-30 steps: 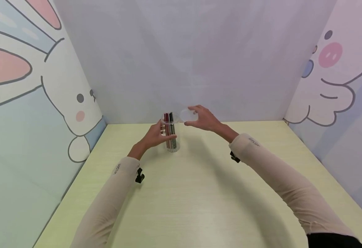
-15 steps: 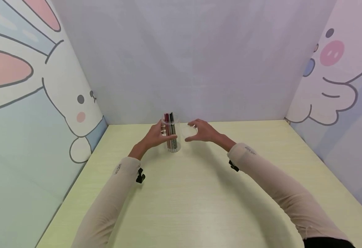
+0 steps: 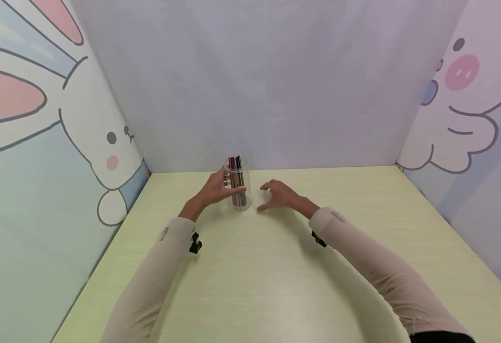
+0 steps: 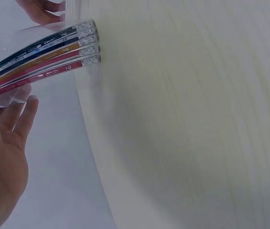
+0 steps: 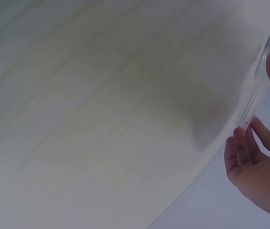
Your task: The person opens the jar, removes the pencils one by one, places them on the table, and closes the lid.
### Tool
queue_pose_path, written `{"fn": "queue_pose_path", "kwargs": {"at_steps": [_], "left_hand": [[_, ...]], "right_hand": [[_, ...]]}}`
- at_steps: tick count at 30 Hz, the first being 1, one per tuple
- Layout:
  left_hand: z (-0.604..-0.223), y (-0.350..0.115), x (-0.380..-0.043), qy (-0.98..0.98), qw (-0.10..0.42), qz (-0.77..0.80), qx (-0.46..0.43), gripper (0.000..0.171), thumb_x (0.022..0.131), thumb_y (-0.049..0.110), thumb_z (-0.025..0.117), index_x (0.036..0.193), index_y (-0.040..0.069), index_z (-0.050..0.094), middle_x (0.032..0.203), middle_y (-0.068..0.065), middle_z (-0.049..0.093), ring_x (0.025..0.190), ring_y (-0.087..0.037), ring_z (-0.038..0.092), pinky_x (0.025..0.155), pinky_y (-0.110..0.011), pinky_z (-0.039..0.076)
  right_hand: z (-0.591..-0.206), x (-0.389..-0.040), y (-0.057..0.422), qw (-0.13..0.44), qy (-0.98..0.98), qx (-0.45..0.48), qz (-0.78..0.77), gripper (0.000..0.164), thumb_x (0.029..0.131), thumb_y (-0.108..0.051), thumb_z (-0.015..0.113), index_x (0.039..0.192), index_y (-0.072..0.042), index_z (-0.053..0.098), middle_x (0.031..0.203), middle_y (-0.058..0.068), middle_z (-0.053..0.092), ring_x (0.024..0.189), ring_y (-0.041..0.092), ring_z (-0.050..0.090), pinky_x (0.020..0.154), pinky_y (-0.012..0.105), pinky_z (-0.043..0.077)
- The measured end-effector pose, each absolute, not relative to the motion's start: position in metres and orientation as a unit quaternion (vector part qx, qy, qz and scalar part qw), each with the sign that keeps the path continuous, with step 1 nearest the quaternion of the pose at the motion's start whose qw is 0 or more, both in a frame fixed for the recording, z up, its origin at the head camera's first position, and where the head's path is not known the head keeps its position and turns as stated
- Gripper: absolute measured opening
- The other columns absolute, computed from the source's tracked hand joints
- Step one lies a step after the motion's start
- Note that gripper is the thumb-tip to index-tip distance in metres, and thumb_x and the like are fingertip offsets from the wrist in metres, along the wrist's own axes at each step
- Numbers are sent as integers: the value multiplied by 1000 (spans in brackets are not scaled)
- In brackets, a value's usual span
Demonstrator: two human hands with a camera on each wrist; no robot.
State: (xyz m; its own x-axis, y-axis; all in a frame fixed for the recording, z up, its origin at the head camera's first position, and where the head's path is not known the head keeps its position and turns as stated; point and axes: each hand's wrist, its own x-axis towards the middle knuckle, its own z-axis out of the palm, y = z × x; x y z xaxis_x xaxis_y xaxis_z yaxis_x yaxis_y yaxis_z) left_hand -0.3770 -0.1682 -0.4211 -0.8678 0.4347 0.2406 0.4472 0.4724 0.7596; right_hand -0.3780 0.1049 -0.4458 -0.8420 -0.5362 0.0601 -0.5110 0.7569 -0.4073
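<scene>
My left hand grips a clear plastic jar near the back of the table, its thumb across the front. Several pencils, dark green, blue, orange and red, stand in the jar. In the left wrist view their silver-lettered ends rest at the jar's base, close to the tabletop. Just right of the jar, my right hand holds a round clear lid by its edges between thumb and fingers. The lid is low, close over the tabletop, and hard to make out in the head view.
The pale wooden table ends at a plain grey back wall. Side walls with a cartoon rabbit and a cartoon pig close off left and right.
My right hand has moved down with the lid, from beside the jar's rim to near the tabletop. My left hand and the jar have stayed almost still.
</scene>
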Motion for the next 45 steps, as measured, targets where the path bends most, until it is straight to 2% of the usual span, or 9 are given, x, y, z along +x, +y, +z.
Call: {"fn": "queue_pose_path", "kwargs": {"at_steps": [11,23,30,38,45], "left_hand": [[-422,-167,-378,-861,18,-435,-264,84,89,39,85,152,9,38,142,-14,60,126,-34,64,101,-52,56],[-424,-166,-379,-859,21,-439,-263,83,88,37,85,152,9,39,142,-14,60,127,-35,64,101,-52,55],[-424,-166,-380,-861,16,-440,-254,82,88,38,86,150,10,40,141,-13,60,126,-33,64,102,-51,55],[-421,-167,-377,-858,8,-447,-252,85,89,36,85,153,9,37,147,-15,57,131,-37,60,106,-54,52],[-421,-168,-374,-858,8,-448,-253,86,89,37,85,155,11,36,149,-14,56,131,-36,60,106,-53,52]], "right_hand": [[-452,-375,103,39,936,-277,-212,82,79,-44,91,139,3,61,133,18,64,117,30,57,102,45,51],[-447,-375,106,43,938,-277,-203,90,82,-48,88,148,3,52,138,22,60,122,33,57,103,46,51],[-428,-383,111,27,927,-285,-242,82,89,-42,83,150,1,51,139,23,59,125,38,60,102,50,53],[-399,-391,109,-35,908,-314,-276,65,93,-36,80,143,0,59,141,20,62,121,35,64,102,48,54],[-375,-391,107,-74,899,-329,-280,56,95,-30,79,141,-1,62,135,18,66,116,35,65,101,51,54]]}}
